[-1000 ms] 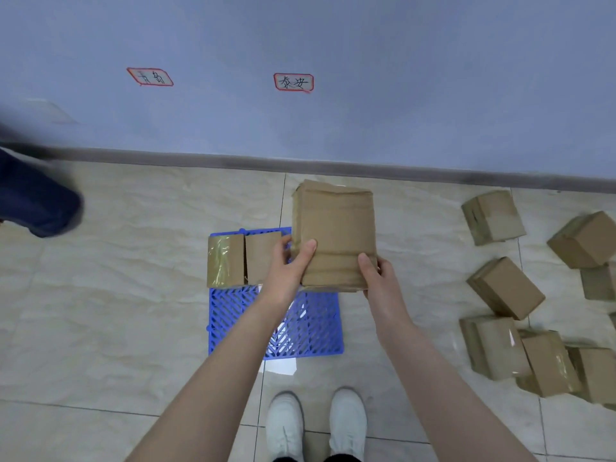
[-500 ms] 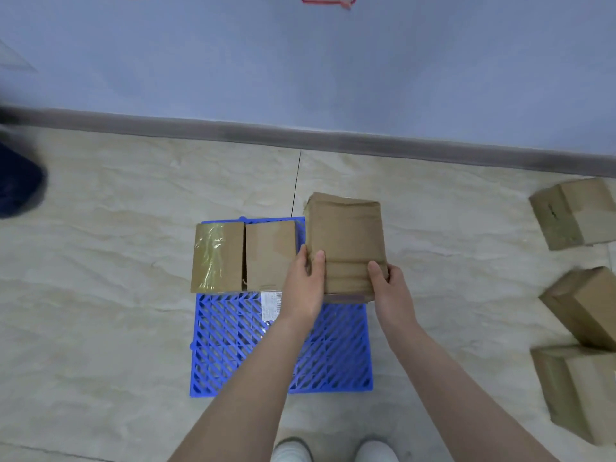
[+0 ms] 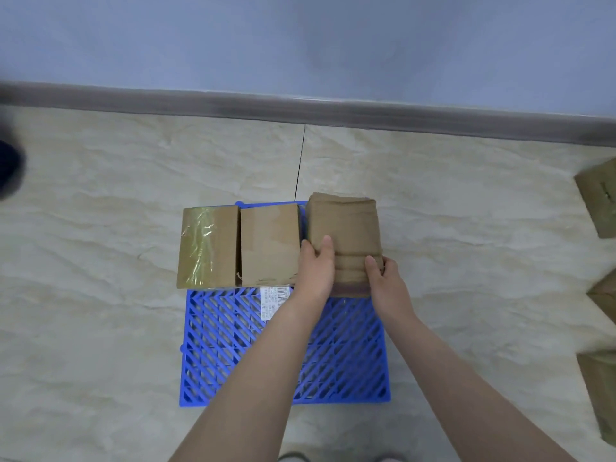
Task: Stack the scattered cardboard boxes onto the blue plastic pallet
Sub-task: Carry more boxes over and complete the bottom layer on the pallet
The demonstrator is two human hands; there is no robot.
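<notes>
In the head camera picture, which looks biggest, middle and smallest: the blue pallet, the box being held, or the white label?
1. Blue pallet, clearly largest.
2. Held box, gripped by left hand and right hand.
3. White label, smallest, partly hidden by the left arm.

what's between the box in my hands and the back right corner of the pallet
Nothing visible. The held box, gripped by the left hand and right hand, sits over the blue pallet's free back right spot, beside the middle box.

Matt cardboard boxes [image 3: 269,245], glossy tape [image 3: 200,248], blue plastic pallet [image 3: 343,355].
</notes>
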